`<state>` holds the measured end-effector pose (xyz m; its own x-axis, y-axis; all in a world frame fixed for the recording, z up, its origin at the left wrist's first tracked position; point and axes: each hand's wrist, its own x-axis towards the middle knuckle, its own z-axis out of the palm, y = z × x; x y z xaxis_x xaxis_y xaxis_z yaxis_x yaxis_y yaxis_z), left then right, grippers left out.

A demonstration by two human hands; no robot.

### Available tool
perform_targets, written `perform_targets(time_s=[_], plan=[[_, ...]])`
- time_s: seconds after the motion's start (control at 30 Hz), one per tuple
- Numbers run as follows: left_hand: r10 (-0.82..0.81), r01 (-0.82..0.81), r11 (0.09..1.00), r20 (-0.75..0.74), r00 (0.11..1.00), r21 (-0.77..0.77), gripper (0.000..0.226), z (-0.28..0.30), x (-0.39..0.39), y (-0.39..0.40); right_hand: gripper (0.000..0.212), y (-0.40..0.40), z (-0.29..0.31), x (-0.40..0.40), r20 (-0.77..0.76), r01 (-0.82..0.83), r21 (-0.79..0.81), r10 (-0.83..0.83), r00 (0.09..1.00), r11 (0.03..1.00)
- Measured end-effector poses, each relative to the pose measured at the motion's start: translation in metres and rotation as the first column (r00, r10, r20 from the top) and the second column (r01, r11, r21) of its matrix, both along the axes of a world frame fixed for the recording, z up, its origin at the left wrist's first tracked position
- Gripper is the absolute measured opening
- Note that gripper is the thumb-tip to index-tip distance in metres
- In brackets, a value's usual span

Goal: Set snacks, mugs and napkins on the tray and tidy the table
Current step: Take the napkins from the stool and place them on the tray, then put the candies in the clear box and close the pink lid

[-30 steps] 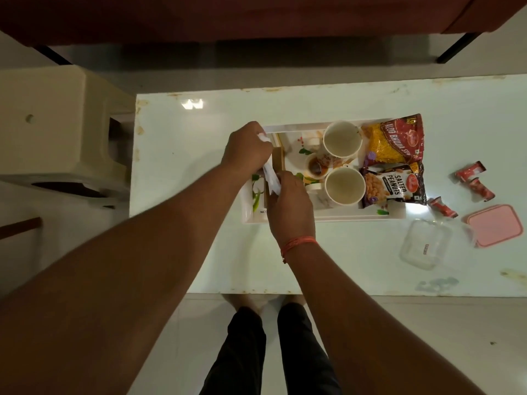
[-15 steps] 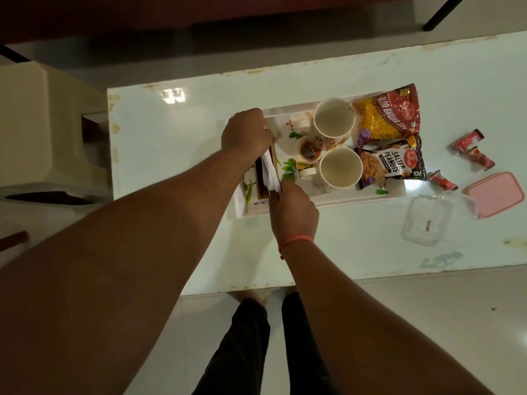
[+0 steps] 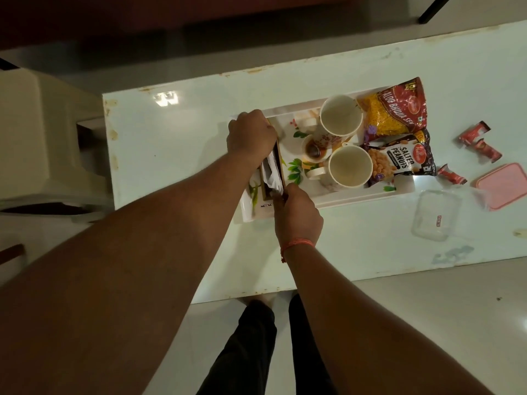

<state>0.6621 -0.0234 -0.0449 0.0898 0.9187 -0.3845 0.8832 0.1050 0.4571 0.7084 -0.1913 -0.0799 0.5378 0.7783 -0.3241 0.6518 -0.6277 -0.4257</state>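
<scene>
**Napkins Being Seated in Their Holder on the Tray**

White paper napkins point(image 3: 271, 173) are seen standing in a narrow wooden holder point(image 3: 278, 155) at the left end of the tray point(image 3: 368, 195). The far end of the holder is gripped by the left hand point(image 3: 251, 134), whose fingers are closed over it. The near end is met by the right hand point(image 3: 298, 215), with fingertips pinched at the holder's edge or the napkin stack; which of the two is actually held cannot be told, since the fingers are hidden beneath the hand.

The napkin step is judged to be in hand. Both mugs point(image 3: 340, 115) are already set on the tray, a small bowl lies between them, and the two snack packets point(image 3: 395, 109) are laid at the right end.

Tidying appears to be left. Red wrappers point(image 3: 480, 141), a clear container point(image 3: 436, 215) and a pink lid point(image 3: 503, 185) are scattered on the table point(image 3: 171, 155), well apart from the hands. For the next move, a release of the holder once it sits square is called for, then a reach to the right across the tray, where the mugs could be knocked.
</scene>
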Motion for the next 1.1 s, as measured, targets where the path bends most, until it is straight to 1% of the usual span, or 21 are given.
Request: perform_targets(time_s=[0.07, 0.17, 0.23, 0.33, 0.4, 0.5, 0.57, 0.63, 0.7, 0.8, 0.83, 0.87, 0.9, 0.93, 0.97, 1.0, 1.03, 1.1], plan=[[0.007, -0.007, 1.000, 0.020, 1.000, -0.017, 0.032, -0.001, 0.000, -0.001, 0.024, -0.001, -0.002, 0.001, -0.020, 0.014, -0.020, -0.014, 1.000, 1.000], [0.025, -0.024, 1.000, 0.065, 0.998, -0.017, 0.056, 0.000, -0.008, -0.002, 0.032, -0.005, -0.001, 0.003, -0.053, 0.019, -0.034, -0.021, 0.998, 0.999], [0.042, -0.042, 0.999, 0.076, 0.996, -0.009, 0.064, 0.000, -0.017, -0.003, 0.039, -0.010, 0.000, 0.005, -0.065, 0.015, -0.041, -0.017, 0.998, 0.999], [0.021, -0.022, 1.000, 0.056, 0.998, 0.018, 0.066, 0.002, -0.035, -0.014, 0.050, -0.015, 0.005, 0.008, -0.052, -0.010, -0.064, 0.007, 0.999, 0.998], [-0.052, 0.051, 0.997, 0.008, 0.999, 0.059, 0.065, 0.004, -0.047, -0.026, 0.055, -0.020, 0.010, 0.011, -0.036, -0.054, -0.071, 0.051, 0.998, 0.996], [-0.204, 0.214, 0.966, -0.084, 0.975, 0.145, 0.066, 0.013, -0.064, -0.047, 0.057, -0.026, 0.024, 0.019, 0.027, -0.199, -0.070, 0.202, 0.979, 0.977], [-0.292, 0.314, 0.933, -0.141, 0.946, 0.178, 0.069, 0.021, -0.070, -0.060, 0.056, -0.029, 0.035, 0.028, 0.084, -0.319, -0.054, 0.323, 0.943, 0.946], [-0.355, 0.387, 0.900, -0.176, 0.918, 0.202, 0.071, 0.031, -0.068, -0.072, 0.056, -0.028, 0.048, 0.039, 0.127, -0.388, -0.027, 0.388, 0.913, 0.921], [-0.371, 0.404, 0.895, -0.188, 0.909, 0.189, 0.070, 0.037, -0.061, -0.082, 0.052, -0.026, 0.057, 0.052, 0.153, -0.401, 0.006, 0.396, 0.906, 0.916], [-0.340, 0.368, 0.913, -0.173, 0.925, 0.173, 0.066, 0.039, -0.049, -0.090, 0.044, -0.022, 0.066, 0.079, 0.203, -0.397, 0.084, 0.374, 0.905, 0.914], [-0.318, 0.345, 0.920, -0.162, 0.934, 0.186, 0.064, 0.038, -0.045, -0.090, 0.042, -0.022, 0.067, 0.092, 0.216, -0.397, 0.125, 0.366, 0.905, 0.909], [-0.263, 0.287, 0.936, -0.135, 0.955, 0.205, 0.060, 0.036, -0.044, -0.089, 0.040, -0.020, 0.067, 0.104, 0.220, -0.382, 0.176, 0.342, 0.914, 0.907], [-0.163, 0.178, 0.961, -0.083, 0.983, 0.213, 0.058, 0.034, -0.040, -0.086, 0.036, -0.018, 0.067, 0.122, 0.202, -0.336, 0.223, 0.294, 0.934, 0.915], [-0.023, 0.025, 0.981, -0.014, 1.000, 0.193, 0.056, 0.031, -0.038, -0.082, 0.030, -0.013, 0.066, 0.143, 0.165, -0.254, 0.259, 0.217, 0.962, 0.932], [0.133, -0.139, 0.980, 0.050, 0.990, 0.144, 0.056, 0.029, -0.037, -0.077, 0.025, -0.007, 0.064, 0.166, 0.125, -0.145, 0.292, 0.113, 0.986, 0.945], [0.273, -0.281, 0.957, 0.104, 0.956, 0.075, 0.057, 0.026, -0.038, -0.072, 0.024, -0.001, 0.062, 0.191, 0.084, -0.027, 0.321, 0.000, 0.996, 0.947], [0.384, -0.386, 0.922, 0.152, 0.911, -0.021, 0.058, 0.025, -0.041, -0.066, 0.027, 0.006, 0.061, 0.215, 0.056, 0.071, 0.347, -0.097, 0.994, 0.935], [0.560, -0.504, 0.821, 0.205, 0.803, -0.269, 0.064, 0.024, -0.039, -0.058, 0.041, 0.021, 0.056, 0.265, 0.028, 0.184, 0.346, -0.206, 0.978, 0.920]])
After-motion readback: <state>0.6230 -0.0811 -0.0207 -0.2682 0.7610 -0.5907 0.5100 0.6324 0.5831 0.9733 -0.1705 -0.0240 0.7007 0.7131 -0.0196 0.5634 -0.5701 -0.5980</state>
